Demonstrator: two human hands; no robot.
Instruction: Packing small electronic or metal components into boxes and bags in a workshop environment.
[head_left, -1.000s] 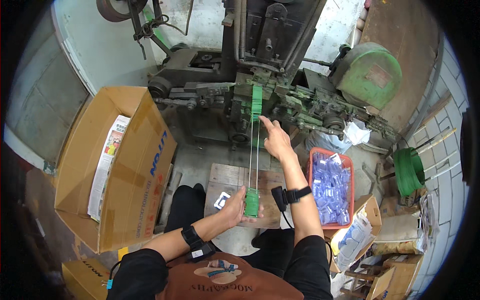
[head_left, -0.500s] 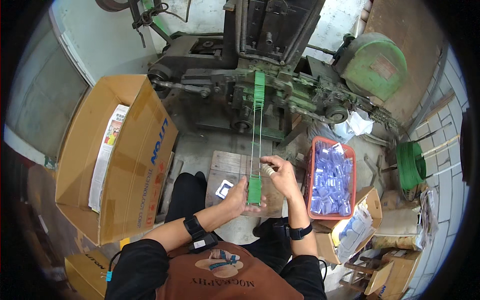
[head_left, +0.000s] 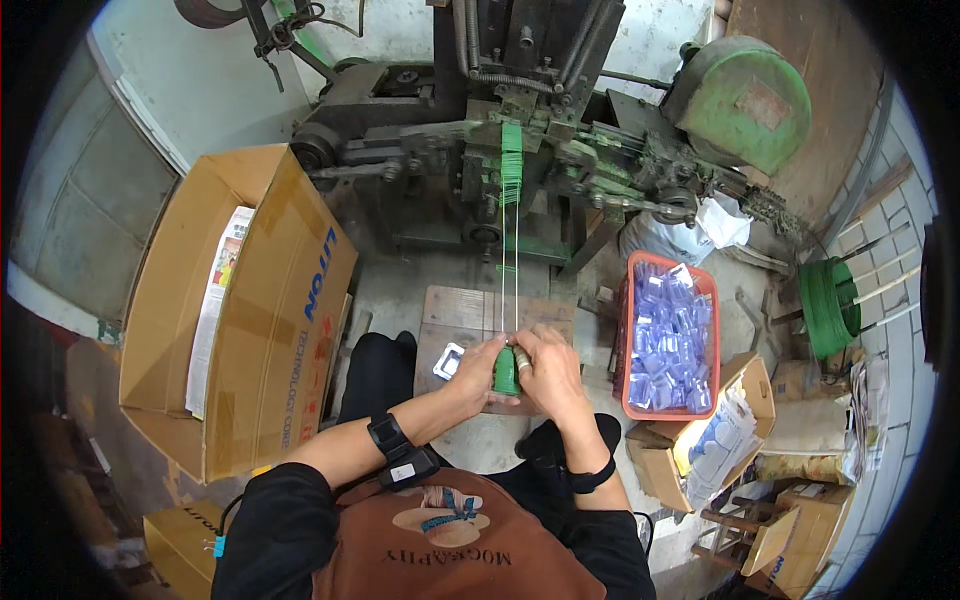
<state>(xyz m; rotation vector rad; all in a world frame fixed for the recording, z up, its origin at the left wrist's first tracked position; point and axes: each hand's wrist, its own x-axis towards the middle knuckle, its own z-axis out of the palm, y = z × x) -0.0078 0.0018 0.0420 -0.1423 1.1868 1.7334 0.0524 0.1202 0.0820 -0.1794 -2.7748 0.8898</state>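
Observation:
A stack of small green wire pieces sits at the lower end of two thin parallel rods, above a wooden stool top. My left hand grips the stack from its left side, fingers curled beneath. My right hand closes on the stack's right side, with pale wraps on a finger. Its thumb and fingertips meet the left hand's near the stack's upper end. More green wire pieces hang packed on the upper rods, where these leave the dark machine.
A red basket of clear bluish plastic pieces stands to the right. Left is a large open carton. A small white-framed item lies on the wooden stool top. A green wire coil hangs far right.
My right hand has moved down from the rods onto the green stack, meeting my left hand. The view has shifted slightly.

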